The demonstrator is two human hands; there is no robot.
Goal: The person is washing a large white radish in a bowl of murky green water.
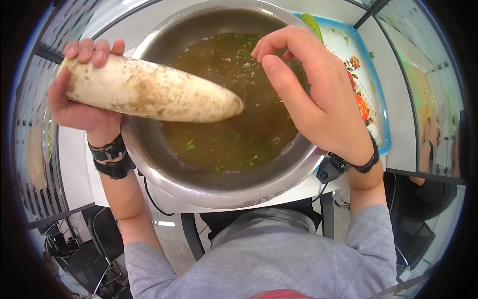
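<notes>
A large white radish with brown dirt marks lies tilted across the left part of the metal basin, above the water. My left hand grips its thick end, with the fingers wrapped over the top. The tapered tip points right, over the murky brown water, where green leaf bits float. Over the basin's right side is my right hand, its fingers curled and its thumb apart from them, touching nothing that I can see. Both wrists wear black straps.
Right of the basin, partly behind my right hand, is a white tray with a blue rim and flower pattern. A green leaf lies at its upper left. Black-framed panels stand on both sides. A black chair is at the lower left.
</notes>
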